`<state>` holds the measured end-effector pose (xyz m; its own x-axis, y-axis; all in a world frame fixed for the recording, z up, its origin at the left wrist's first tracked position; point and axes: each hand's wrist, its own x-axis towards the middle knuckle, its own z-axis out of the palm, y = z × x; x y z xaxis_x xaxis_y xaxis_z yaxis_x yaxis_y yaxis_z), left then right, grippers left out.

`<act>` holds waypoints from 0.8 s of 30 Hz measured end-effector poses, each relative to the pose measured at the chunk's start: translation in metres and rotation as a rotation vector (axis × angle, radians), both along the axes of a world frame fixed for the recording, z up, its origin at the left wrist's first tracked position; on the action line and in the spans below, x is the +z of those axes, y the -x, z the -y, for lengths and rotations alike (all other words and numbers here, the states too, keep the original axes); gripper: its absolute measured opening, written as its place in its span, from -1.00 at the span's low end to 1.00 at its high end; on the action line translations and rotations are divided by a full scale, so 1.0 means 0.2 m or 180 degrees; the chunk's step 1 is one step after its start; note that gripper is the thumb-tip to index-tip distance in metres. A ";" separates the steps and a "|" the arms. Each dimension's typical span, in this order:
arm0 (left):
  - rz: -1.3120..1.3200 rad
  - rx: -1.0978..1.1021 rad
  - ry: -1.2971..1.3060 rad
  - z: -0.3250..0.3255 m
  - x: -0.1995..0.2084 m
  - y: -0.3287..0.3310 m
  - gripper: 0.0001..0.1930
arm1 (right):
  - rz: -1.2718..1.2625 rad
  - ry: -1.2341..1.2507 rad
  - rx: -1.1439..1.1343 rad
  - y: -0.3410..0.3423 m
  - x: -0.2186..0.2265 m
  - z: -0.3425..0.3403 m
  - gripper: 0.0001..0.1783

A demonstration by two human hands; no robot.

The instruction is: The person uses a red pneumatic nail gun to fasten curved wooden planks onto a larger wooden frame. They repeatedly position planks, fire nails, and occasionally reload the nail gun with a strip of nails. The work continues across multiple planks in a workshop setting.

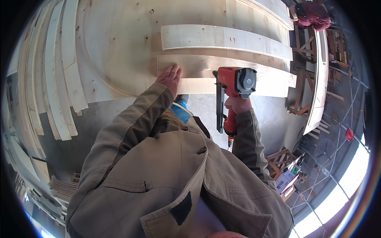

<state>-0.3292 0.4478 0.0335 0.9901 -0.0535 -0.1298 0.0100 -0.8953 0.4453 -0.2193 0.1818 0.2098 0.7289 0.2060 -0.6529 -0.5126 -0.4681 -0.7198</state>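
Note:
My right hand (239, 104) is wrapped round the handle of a red and black pneumatic nail gun (229, 78). The gun's nose sits at the near edge of a curved wooden strip (202, 64); whether it touches the wood I cannot tell. Its long dark magazine (220, 113) points back toward me. On the left end of that strip, my left hand (171, 78) lies with fingers stretched out flat. Beyond it, a second pale curved strip (226, 37) lies on a large plywood sheet (133, 43).
Several long wooden strips (53, 71) overhang the sheet's left side. A pale air hose (183, 107) runs by my waist. At the right stand wooden trestles (303, 89) with a long panel (320, 71). Another person in a dark red top (313, 15) is at the far right.

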 end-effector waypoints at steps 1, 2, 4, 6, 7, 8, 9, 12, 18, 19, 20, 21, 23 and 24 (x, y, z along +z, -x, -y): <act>0.0112 0.0040 0.0063 0.00 0.01 0.00 -0.22 | 0.0100 -0.0031 0.0155 -0.01 0.01 -0.04 -0.50; 0.0137 0.0047 0.0171 0.00 0.02 0.01 -0.22 | 0.0193 -0.0055 0.0309 -0.01 0.01 -0.09 -0.50; 0.0291 0.0092 0.0337 -0.03 0.05 0.06 -0.23 | 0.0108 -0.0339 0.0347 -0.02 0.00 -0.22 -0.47; 0.0289 0.0128 0.0455 -0.08 0.09 0.15 -0.24 | 0.0032 -0.0161 0.0652 -0.04 -0.03 -0.38 -0.52; 0.0234 0.0150 0.0477 -0.10 0.11 0.21 -0.24 | 0.0024 -0.0001 0.0830 -0.04 -0.05 -0.45 -0.54; 0.0175 0.0171 0.0502 -0.12 0.13 0.27 -0.25 | 0.0189 0.0044 0.1044 -0.04 -0.06 -0.52 -0.58; 0.0203 0.0191 0.0600 -0.14 0.15 0.33 -0.27 | 0.0322 -0.0011 0.1311 -0.04 -0.06 -0.58 -0.58; 0.0291 0.0343 0.0837 -0.21 0.16 0.48 -0.34 | 0.0142 0.0097 0.1642 -0.03 -0.03 -0.69 -0.57; 0.0050 0.0769 0.1003 -0.30 0.07 0.66 -0.41 | 0.0864 0.0275 0.2445 0.05 0.04 -0.70 -0.59; 0.0008 0.0788 0.1039 -0.30 0.06 0.67 -0.42 | 0.0773 0.0290 0.2460 0.05 0.04 -0.69 -0.59; -0.0127 0.0796 0.1077 -0.30 0.05 0.67 -0.43 | 0.0584 0.0385 0.2459 0.05 0.03 -0.69 -0.59; -0.0015 0.0782 0.1124 -0.30 0.04 0.67 -0.44 | 0.0445 0.0489 0.2422 0.05 0.02 -0.68 -0.60; 0.0029 0.0737 0.1224 -0.29 0.04 0.65 -0.44 | 0.0795 0.0111 0.2487 0.06 0.00 -0.66 -0.61; 0.0034 0.0725 0.1209 -0.28 0.03 0.65 -0.44 | 0.0859 0.0012 0.2468 0.06 -0.02 -0.66 -0.62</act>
<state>-0.4587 0.5047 0.0401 0.9833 0.1241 -0.1329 0.1817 -0.6437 0.7434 -0.2322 0.3129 0.2067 0.5123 0.7140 -0.4772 0.1481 -0.6209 -0.7698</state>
